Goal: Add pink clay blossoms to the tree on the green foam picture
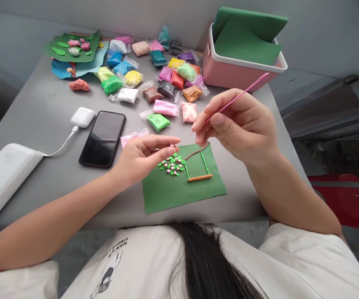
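Observation:
My right hand [241, 124] is closed around a thin pink stick [244, 92], its tip pointing down to the left above the sheet. My left hand [145, 155] is pinched over the upper left of the green paper [182, 196], with a tiny pale pink bit of clay [172, 146] at the fingertips. On that paper lies a cluster of green clay leaves and small pink balls [172, 165], partly covered by the left fingers. Beside it is a swing shape with green clay ropes [204, 162], an orange-brown clay bar [199, 177] and a brown clay strand [198, 150] above.
Several colored clay packets [157, 121] spread over the back of the table. A pink bin [238, 70] with green paper stands back right. On the left are a phone [103, 139], a white earphone case [82, 117], a power bank [9, 178] and finished clay sheets [89, 54].

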Available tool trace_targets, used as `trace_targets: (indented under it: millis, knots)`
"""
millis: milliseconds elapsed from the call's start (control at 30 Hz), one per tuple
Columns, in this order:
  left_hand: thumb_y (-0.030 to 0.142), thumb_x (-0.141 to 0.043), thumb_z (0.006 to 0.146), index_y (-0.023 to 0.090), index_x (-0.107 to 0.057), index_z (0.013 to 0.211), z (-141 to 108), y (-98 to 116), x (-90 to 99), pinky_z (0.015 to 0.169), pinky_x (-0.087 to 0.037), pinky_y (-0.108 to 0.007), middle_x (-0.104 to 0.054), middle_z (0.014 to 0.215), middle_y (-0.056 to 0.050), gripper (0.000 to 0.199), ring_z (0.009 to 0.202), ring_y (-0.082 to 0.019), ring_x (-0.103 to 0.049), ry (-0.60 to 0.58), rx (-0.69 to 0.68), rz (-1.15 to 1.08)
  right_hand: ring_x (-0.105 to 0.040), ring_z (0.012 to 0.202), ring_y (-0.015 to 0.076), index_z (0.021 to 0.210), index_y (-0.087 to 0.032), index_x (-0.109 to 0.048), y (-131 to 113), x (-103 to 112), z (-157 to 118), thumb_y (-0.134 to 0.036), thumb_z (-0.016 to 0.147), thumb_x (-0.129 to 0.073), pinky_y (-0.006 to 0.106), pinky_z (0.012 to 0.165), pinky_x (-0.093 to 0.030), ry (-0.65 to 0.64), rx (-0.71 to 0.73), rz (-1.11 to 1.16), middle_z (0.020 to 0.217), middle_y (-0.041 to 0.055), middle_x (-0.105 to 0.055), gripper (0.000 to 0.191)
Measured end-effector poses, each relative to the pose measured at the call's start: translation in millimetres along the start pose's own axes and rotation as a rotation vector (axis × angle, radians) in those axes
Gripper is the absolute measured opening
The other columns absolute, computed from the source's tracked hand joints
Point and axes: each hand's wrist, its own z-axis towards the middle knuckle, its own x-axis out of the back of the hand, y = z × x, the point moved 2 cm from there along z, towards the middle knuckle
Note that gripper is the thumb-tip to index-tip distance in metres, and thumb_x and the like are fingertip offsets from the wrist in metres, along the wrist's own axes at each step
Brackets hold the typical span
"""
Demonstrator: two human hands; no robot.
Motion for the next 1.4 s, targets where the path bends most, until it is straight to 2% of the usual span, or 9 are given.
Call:
trace_targets:
  millis: [100,200,367,500,567,933,1033,1200,1400]
  knots:
    - [0.038,-0.092,0.081,0.022,-0.089,0.095,0,1,-0.8,0.087,-0.067,-0.032,-0.086,0.096,-0.007,0.022,0.094,-0.024,-0.082,-0.002,-0.032,0.004,-0.068,0.062,0.0115,0.101,-0.026,-0.061,13,-9,-3,-0.043,0.099,-0.073,0.026,0.055,-0.059,0.053,-0.003,0.055,0.086,-0.0010,-0.079,0.020]
    - [0.037,-0.092,0.080,0.021,-0.088,0.092,-1,1,-1.2,0.087,-0.067,-0.033,-0.086,0.098,-0.008,0.020,0.095,-0.024,-0.081,0.009,-0.060,0.025,-0.069,0.066,0.0124,0.099,-0.026,-0.057,17,-13,-7,-0.046,0.099,-0.071,0.026,0.059,-0.060,0.086,-0.032,0.075,0.084,-0.0010,-0.077,0.024]
    - [0.035,-0.095,0.077,0.022,-0.082,0.107,-4,0,-2.4,0.079,-0.067,-0.030,-0.082,0.086,-0.004,0.036,0.085,-0.020,-0.080,0.038,-0.028,-0.030,-0.071,0.067,0.0120,0.099,-0.027,-0.052,21,-18,-12,-0.047,0.100,-0.068,0.023,0.057,-0.059,0.056,-0.016,0.077,0.083,-0.0023,-0.075,0.025]
    - [0.036,-0.096,0.076,0.019,-0.078,0.084,-5,2,-5.0,0.076,-0.066,-0.027,-0.080,0.083,-0.004,0.026,0.079,-0.018,-0.078,0.045,-0.062,-0.062,-0.072,0.065,0.0106,0.104,-0.028,-0.050,25,-19,-17,-0.046,0.103,-0.062,0.023,0.058,-0.062,0.056,0.016,0.042,0.087,-0.0038,-0.074,0.022]
    - [0.036,-0.095,0.077,0.019,-0.079,0.082,-6,3,-6.3,0.075,-0.066,-0.027,-0.080,0.083,-0.004,0.024,0.078,-0.017,-0.078,0.039,-0.079,-0.061,-0.072,0.064,0.0101,0.105,-0.028,-0.049,25,-20,-18,-0.042,0.104,-0.061,0.023,0.059,-0.063,0.057,0.038,0.053,0.089,-0.0038,-0.075,0.019]
    - [0.039,-0.094,0.079,0.019,-0.082,0.092,-10,2,-7.7,0.083,-0.070,-0.029,-0.084,0.093,-0.006,0.027,0.086,-0.020,-0.082,0.029,-0.088,-0.035,-0.074,0.068,0.0106,0.108,-0.029,-0.048,24,-28,-22,-0.040,0.105,-0.058,0.023,0.060,-0.064,0.056,0.073,0.031,0.090,-0.0037,-0.076,0.016]
    - [0.032,-0.091,0.084,0.018,-0.082,0.095,-10,-1,-6.4,0.083,-0.071,-0.026,-0.084,0.095,-0.005,0.020,0.087,-0.020,-0.084,-0.007,-0.169,0.005,-0.074,0.068,0.0094,0.110,-0.029,-0.048,22,-29,-22,-0.038,0.107,-0.058,0.021,0.062,-0.064,0.051,0.093,0.053,0.089,-0.0037,-0.076,0.013]
    - [0.017,-0.082,0.090,0.017,-0.078,0.103,-9,-5,-3.0,0.083,-0.070,-0.021,-0.085,0.097,-0.005,0.014,0.089,-0.018,-0.085,-0.092,-0.432,0.106,-0.075,0.070,0.0079,0.114,-0.027,-0.051,20,-29,-22,-0.027,0.109,-0.056,0.020,0.064,-0.065,-0.016,0.131,0.129,0.091,-0.0030,-0.076,0.007]
    - [0.015,-0.081,0.092,0.018,-0.076,0.106,-9,-7,-1.9,0.084,-0.070,-0.020,-0.086,0.096,-0.004,0.015,0.089,-0.019,-0.085,-0.108,-0.491,0.139,-0.073,0.069,0.0081,0.115,-0.027,-0.052,20,-29,-23,-0.027,0.108,-0.058,0.019,0.061,-0.064,-0.020,0.147,0.095,0.089,-0.0035,-0.075,0.009]
